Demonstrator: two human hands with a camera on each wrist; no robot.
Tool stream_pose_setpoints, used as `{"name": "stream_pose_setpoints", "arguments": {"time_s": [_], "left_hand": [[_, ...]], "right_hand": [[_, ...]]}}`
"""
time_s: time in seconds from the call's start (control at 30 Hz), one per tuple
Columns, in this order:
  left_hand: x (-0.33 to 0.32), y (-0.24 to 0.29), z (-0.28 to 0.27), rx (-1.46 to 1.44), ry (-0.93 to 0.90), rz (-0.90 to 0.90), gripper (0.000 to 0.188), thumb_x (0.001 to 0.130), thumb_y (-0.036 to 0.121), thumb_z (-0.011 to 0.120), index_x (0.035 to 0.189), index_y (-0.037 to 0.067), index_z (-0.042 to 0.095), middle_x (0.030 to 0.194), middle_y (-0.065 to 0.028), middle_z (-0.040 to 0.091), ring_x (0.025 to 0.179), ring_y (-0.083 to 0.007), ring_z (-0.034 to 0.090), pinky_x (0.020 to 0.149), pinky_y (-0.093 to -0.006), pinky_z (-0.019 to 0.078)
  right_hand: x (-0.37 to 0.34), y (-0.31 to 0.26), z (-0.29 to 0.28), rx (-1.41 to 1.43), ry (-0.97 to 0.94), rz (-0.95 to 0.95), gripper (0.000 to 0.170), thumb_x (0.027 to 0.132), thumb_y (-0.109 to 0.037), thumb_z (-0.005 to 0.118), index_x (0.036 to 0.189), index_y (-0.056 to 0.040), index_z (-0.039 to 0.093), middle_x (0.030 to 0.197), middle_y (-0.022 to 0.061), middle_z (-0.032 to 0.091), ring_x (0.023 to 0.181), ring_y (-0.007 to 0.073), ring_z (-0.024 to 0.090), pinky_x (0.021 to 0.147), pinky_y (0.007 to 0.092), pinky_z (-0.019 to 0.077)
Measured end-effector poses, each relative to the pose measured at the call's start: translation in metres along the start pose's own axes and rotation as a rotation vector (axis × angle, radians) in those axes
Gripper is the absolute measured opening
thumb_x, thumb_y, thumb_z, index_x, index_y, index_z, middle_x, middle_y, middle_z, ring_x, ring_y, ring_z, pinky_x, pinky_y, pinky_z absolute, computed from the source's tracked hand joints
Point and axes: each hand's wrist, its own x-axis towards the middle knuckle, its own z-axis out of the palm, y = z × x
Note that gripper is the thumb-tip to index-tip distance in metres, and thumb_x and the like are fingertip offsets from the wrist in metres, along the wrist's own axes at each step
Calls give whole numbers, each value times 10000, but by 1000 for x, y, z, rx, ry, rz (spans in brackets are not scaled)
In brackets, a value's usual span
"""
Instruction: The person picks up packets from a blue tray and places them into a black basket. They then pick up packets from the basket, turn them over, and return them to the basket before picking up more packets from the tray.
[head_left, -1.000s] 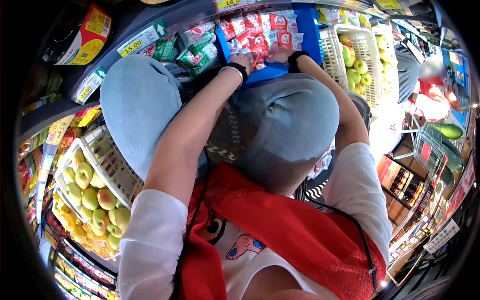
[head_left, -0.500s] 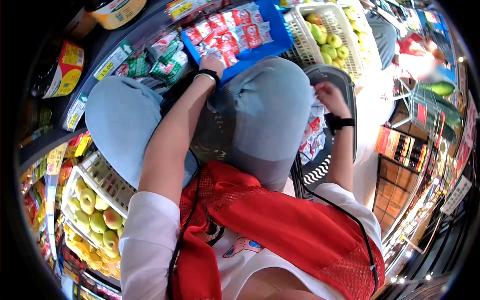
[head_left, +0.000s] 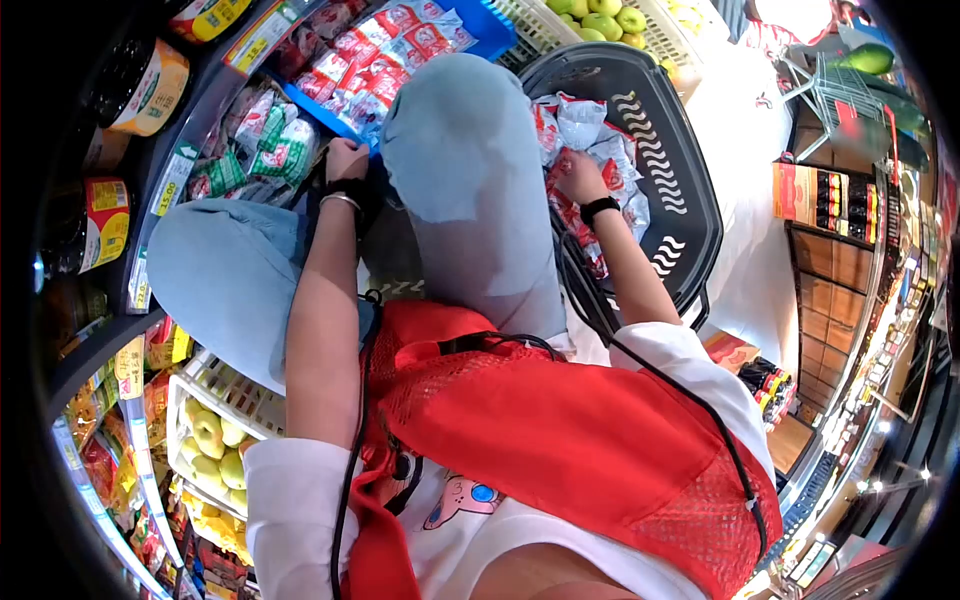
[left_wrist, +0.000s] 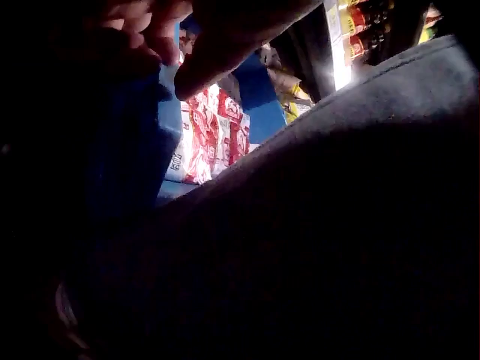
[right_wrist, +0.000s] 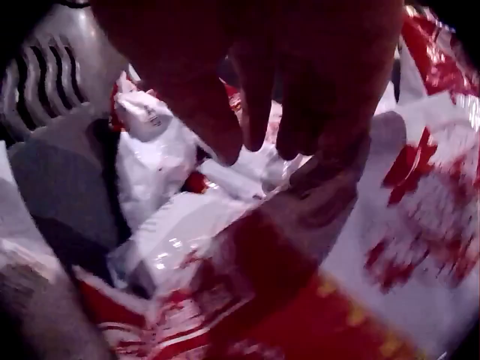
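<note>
In the head view, my left hand (head_left: 347, 160) is at the near corner of the blue tray (head_left: 322, 112), which holds red-and-white plastic packets (head_left: 375, 60). The left wrist view has its thumb (left_wrist: 214, 56) and fingers apart beside the tray's wall, with nothing between them. My right hand (head_left: 582, 180) reaches down into a dark grey shopping basket (head_left: 690, 235) among more such packets (head_left: 580, 120). Seen from the right wrist, its fingertips point downward and meet the thumb at the edge of a red-and-white packet (right_wrist: 277, 277). Shadow covers much of both hands up close.
Green-wrapped packets (head_left: 283, 145) lie on the shelf left of the tray. White plastic crates of green fruit stand beyond the tray and at lower left (head_left: 255, 400). A bent knee (head_left: 465, 150) rises between tray and basket. A wire shopping cart (head_left: 840, 95) stands at right.
The right hand has left the tray and gone down into the basket. The left hand has drawn back from the packets to the tray's near corner. The head view has swung right.
</note>
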Motion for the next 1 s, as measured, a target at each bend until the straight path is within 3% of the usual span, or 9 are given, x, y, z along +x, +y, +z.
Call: {"name": "stream_pose_setpoints", "arguments": {"time_s": [0.1,0.17,0.27,0.37,0.53,0.57,0.7,0.83,1.0], "left_hand": [[11,-12,1,-109,13,-3,302,688,262,639,820,-5,583,830,-191,618,789,-323,608,732,-375,482],[23,-18,4,-182,-20,2,306,699,239,637,867,-11,579,816,-166,617,763,-280,606,716,-353,480],[20,-22,9,-348,-41,-19,326,723,196,630,958,-20,564,794,-119,615,724,-205,596,679,-313,474],[9,-6,1,-438,-19,-20,343,741,170,620,1014,-22,545,780,-85,608,696,-167,580,644,-289,465],[-13,52,-26,-529,-20,90,258,776,133,592,992,-5,563,740,-24,572,640,-109,526,588,-237,432],[-15,63,-32,-537,-19,96,258,776,133,592,992,-5,563,740,-24,572,640,-109,526,588,-237,432],[-8,100,-51,-750,-110,137,201,822,104,563,1004,22,585,757,1,573,653,-66,517,591,-200,425],[-39,168,-98,-865,-298,301,224,866,140,556,1056,27,591,866,-2,601,752,-77,555,680,-211,448],[-62,202,-129,-922,-540,537,384,932,312,506,1199,39,548,1084,-52,615,952,-115,583,844,-253,455]], "right_hand": [[16,11,-3,95,288,-132,351,737,-186,666,1045,-27,611,909,188,625,955,370,573,823,425,470],[33,0,-7,221,261,-164,371,754,-211,674,1058,-12,598,936,197,627,930,372,582,807,415,476],[61,-24,-5,608,24,72,371,785,-210,667,1073,12,592,972,181,635,835,278,620,755,338,487],[91,-34,19,231,54,64,333,781,-241,651,998,10,628,863,174,657,775,288,633,724,356,492],[86,-33,14,229,225,22,251,714,-241,709,802,-17,640,805,206,639,771,385,612,683,434,484],[86,-24,11,285,296,35,239,720,-224,723,787,-13,635,765,177,649,704,310,636,643,395,488],[43,-25,-71,782,330,45,153,791,-120,699,767,-1,606,715,30,636,641,78,575,568,226,445],[7,-99,-178,1128,501,-123,42,835,-22,631,861,-18,598,747,13,628,648,71,569,588,197,440],[7,-207,-252,1034,581,-390,63,814,13,637,854,5,590,806,23,620,697,72,565,630,196,445]]}}
